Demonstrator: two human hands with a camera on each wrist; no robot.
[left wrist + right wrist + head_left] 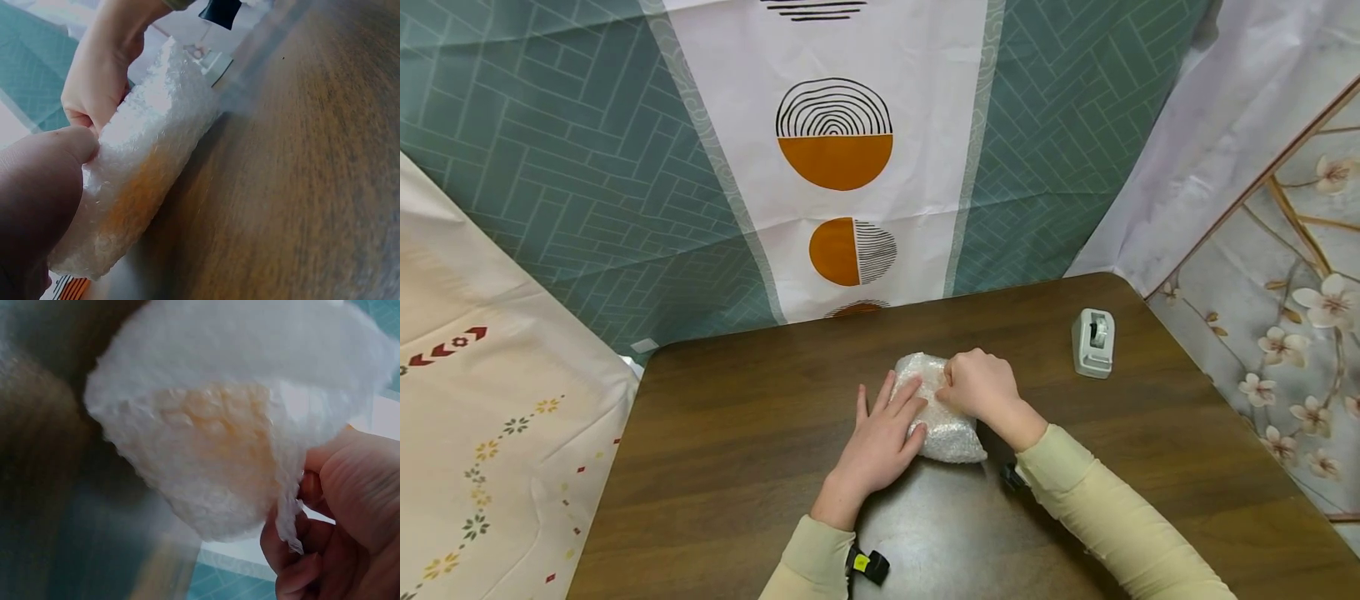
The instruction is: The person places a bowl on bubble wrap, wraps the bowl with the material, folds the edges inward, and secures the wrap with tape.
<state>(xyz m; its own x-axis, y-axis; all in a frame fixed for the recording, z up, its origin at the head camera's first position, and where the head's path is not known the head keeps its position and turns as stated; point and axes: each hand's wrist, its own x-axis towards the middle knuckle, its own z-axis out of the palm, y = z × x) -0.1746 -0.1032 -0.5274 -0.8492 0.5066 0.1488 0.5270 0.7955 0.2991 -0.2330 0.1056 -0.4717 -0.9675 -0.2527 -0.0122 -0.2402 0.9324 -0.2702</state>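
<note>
A bundle in clear bubble wrap [951,440] lies on the brown table [730,442], in front of the person. Something orange shows through the wrap [134,194] in the left wrist view; its kind is hidden. The left hand [883,437] rests on the bundle's left side with its fingers spread. On the upper right side, the right hand [983,385] has its fingers curled. In the right wrist view, a loose edge of the bubble wrap [289,519] is pinched between that hand's thumb and fingers.
A white tape dispenser [1093,343] stands at the back right of the table. Behind the table hangs a green and white patterned cloth [700,208]. A flowered cloth hangs at each side. Dark camera straps [871,565] sit on the wrists.
</note>
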